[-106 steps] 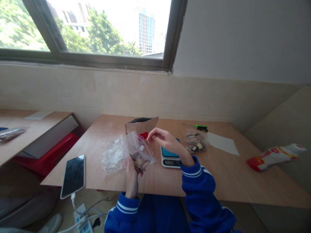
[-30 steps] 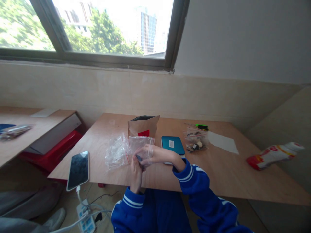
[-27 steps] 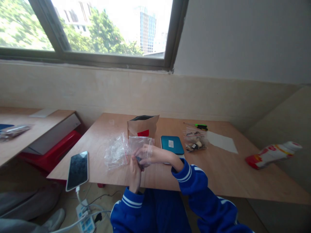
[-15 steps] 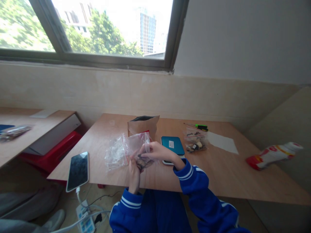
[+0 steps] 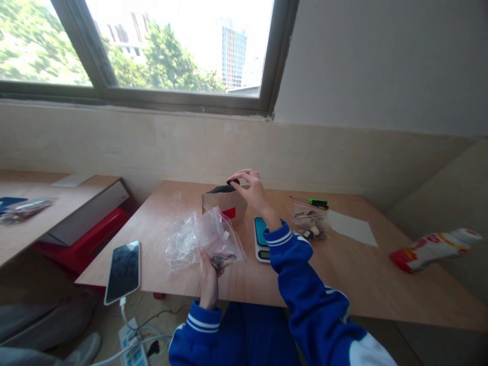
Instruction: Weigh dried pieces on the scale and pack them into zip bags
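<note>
- Well, head view: L hand [image 5: 209,274] was clenched round the bottom of a clear plastic zip bag [image 5: 215,238] holding a few dark dried bits. It held the bag up just over the near edge of the wooden table [image 5: 343,274].
- R hand [image 5: 251,189] was at the open mouth of a brown paper stand-up pouch [image 5: 224,204], behind the bag, pinching a small dark piece [image 5: 233,181].
- Step, as I judged it: picking pieces at the pouch w/ the zip bag held ready. A transfer would need the bag's mouth kept open & a steady pinch.
- White scale w/ teal top [image 5: 261,239] lay just right of the bag.
</note>
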Demonstrator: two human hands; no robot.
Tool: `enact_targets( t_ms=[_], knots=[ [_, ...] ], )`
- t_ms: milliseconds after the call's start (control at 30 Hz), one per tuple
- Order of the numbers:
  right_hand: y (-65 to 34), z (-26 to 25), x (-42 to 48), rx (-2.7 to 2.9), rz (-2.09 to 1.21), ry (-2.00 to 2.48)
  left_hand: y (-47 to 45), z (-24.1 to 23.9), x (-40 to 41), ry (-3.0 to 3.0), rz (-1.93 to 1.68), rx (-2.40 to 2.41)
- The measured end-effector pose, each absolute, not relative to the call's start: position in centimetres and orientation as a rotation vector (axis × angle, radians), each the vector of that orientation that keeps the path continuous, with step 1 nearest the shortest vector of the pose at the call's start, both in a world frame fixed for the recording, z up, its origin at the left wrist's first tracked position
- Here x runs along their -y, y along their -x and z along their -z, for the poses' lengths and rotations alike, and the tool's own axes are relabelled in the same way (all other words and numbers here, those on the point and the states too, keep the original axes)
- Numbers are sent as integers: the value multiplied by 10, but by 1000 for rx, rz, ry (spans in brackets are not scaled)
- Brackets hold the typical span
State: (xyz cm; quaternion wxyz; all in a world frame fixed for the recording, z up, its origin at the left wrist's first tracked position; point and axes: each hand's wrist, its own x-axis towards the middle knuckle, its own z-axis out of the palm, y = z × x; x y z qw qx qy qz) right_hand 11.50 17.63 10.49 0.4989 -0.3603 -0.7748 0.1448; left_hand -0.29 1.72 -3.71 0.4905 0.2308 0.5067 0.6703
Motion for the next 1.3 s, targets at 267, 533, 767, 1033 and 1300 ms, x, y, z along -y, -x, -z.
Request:
enact_targets(
  t_ms=[267,533,767,1033,1300],
  knots=[
    [-121,-93,-145,1874,-491,817,7,35,-15,-562,-1639,-1282],
    [-137,-78,-94,2283,-1222,747,3,26,-11,-700,-1674,-1262],
    [-133,-61,-86,2679,-1132,730,3,26,-10,-724,-1674,-1264],
    [-128,-48,-92,2722,-1097,702,5,26,-10,-742,-1638,-1255],
    [-142,-73,-100,2439,-1143,740,6,29,-11,-818,-1611,-1286]
  ],
)
